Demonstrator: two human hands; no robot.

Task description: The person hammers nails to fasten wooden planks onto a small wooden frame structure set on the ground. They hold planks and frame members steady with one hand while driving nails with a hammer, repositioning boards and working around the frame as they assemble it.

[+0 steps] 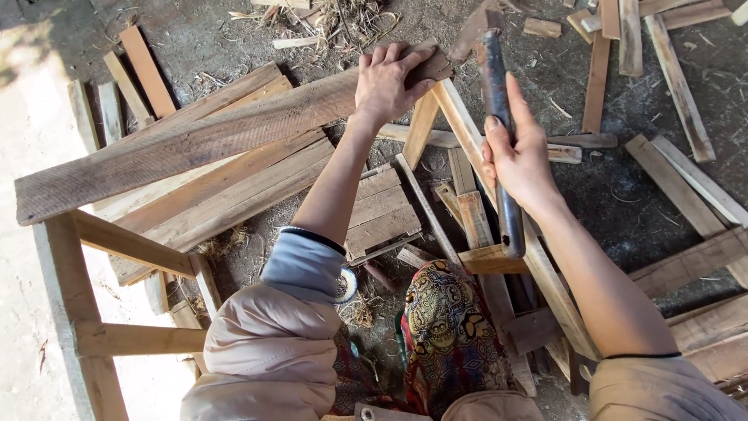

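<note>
- Left hand (387,82) is laid palm-down on the far end of a long weathered plank (187,140) — fingers spread flat and pressing, nothing enclosed.
- The plank is set across the top of a wooden frame (78,312); its near-left end rests on the frame's corner post, its far end sits at the apex where two slanted legs (467,132) meet.
- Right hand (518,160) is closed around the metal handle of a hammer (499,117), raised just beside the plank's far end; the handle's lower end reaches down past the wrist.
- The hammer head is blurred at the top of the view — exact shape cannot be told.
- Several flat boards (234,187) are stacked on the ground under the plank.
- A small slatted panel (378,210) lies between the arms.
- Loose wood offcuts (670,78) are scattered over the dirt ground at upper right.
- Patterned fabric (448,327) is seen at the bottom, between the sleeves.
</note>
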